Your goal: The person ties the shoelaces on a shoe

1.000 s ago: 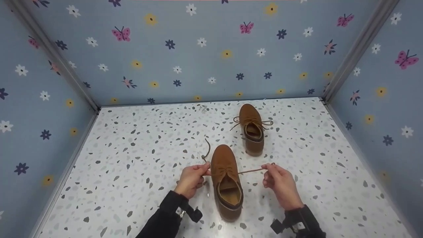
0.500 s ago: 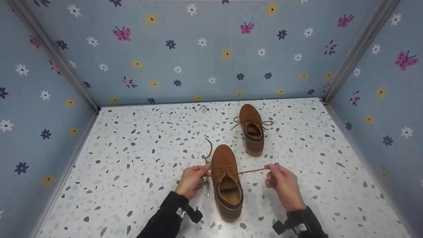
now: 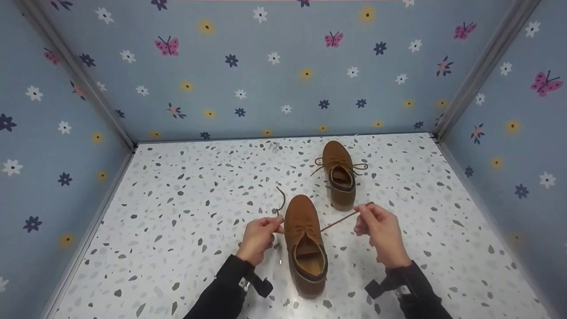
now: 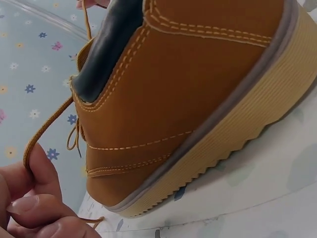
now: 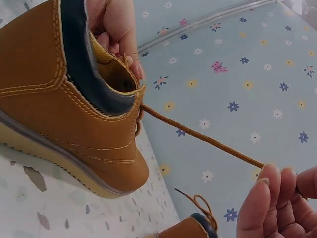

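A brown lace-up shoe [image 3: 301, 210] stands upright between both hands, toe pointing away. At its left side my left hand [image 3: 257, 239] pinches one shoelace [image 4: 45, 126] close to the eyelets; the loose end of that lace trails forward on the floor. My right hand [image 3: 382, 232], off to the right, pinches the other shoelace [image 5: 208, 140] between thumb and fingers. That lace runs straight and taut from the shoe's eyelets, rising toward the hand. Dark padding lines the shoe's collar, seen from the side in both wrist views.
A matching brown shoe [image 3: 335, 153] stands farther back and slightly right, its laces tied in a bow. Speckled white floor [image 3: 199, 195] lies beneath. A blue flowered back wall [image 3: 283, 88] and side walls with grey corner strips enclose the space.
My right hand has moved forward, away from me, so its lace now slants up toward the far shoe instead of nearly level across. The left hand stays almost still, holding its lace.
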The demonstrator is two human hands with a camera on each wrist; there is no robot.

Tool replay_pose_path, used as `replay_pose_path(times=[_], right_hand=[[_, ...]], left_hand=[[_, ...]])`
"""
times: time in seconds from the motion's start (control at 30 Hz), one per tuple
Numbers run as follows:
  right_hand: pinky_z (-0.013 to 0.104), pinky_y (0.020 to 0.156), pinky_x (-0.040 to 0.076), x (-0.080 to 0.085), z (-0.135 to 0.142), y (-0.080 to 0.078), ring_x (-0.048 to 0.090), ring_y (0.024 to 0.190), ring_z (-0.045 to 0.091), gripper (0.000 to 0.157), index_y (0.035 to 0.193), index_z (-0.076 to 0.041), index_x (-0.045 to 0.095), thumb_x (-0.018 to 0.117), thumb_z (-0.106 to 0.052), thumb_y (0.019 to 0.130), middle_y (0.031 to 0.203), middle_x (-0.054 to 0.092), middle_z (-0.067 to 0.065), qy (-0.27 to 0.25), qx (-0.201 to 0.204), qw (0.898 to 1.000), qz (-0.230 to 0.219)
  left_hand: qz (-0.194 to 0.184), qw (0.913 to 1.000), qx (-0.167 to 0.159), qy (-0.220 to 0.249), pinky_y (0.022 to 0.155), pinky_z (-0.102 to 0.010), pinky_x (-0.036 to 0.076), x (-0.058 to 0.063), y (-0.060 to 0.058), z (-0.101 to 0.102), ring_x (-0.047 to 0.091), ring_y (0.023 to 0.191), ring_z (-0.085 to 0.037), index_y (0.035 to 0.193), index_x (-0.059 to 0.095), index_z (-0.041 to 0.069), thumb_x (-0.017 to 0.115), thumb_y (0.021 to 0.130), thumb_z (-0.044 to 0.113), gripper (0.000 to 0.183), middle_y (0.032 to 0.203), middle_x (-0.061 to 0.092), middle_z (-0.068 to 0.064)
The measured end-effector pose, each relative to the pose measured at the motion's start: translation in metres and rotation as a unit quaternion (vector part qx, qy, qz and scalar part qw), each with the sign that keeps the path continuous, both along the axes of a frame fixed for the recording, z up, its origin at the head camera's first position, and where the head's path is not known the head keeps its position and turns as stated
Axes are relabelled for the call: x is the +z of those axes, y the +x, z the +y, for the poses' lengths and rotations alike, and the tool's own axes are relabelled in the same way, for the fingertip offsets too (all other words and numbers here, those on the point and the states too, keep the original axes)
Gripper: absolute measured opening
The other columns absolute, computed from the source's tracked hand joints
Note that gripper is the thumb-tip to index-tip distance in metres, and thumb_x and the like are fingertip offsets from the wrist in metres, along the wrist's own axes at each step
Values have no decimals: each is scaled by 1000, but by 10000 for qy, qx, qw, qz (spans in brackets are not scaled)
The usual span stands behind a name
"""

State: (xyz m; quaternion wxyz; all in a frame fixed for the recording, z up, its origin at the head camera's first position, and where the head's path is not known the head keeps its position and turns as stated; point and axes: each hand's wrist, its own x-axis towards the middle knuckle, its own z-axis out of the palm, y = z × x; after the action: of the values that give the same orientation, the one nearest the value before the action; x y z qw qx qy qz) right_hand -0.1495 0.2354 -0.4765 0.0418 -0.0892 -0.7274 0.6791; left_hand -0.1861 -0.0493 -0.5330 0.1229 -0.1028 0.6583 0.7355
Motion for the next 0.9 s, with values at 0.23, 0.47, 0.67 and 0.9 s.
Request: replay_pose_path(times=[0.23,0.47,0.67,0.9], right_hand=[[24,45,44,7,5,4,64,66,23,29,104,0,68,61,-28,100,76,58,15,121,38,9998,152],[28,56,51,7,12,11,63,65,21,26,105,0,68,63,-24,99,76,57,14,-107,-112,9998,156],[33,62,56,10,17,18,60,64,21,26,106,3,66,63,-21,99,76,55,15,-263,-205,9990,296],[35,63,57,13,24,28,60,61,22,28,104,4,66,64,-22,98,74,54,16,-318,-322,9971,618]], left_hand=[[960,9939,-17,-542,50,-20,35,36,-24,10,45,53,-8,94,69,3,70,95,25,22,80,71,-12],[2268,9567,-967,-1547,64,-26,42,96,-55,42,62,75,-15,95,72,2,68,96,19,18,81,71,-7],[2736,8995,-2244,-2563,71,-26,47,122,-67,87,61,76,-11,90,76,10,72,93,22,13,81,69,4],[2837,8139,-3655,-3514,60,-21,45,122,-70,128,57,64,-7,90,81,12,77,89,23,12,75,71,8]])
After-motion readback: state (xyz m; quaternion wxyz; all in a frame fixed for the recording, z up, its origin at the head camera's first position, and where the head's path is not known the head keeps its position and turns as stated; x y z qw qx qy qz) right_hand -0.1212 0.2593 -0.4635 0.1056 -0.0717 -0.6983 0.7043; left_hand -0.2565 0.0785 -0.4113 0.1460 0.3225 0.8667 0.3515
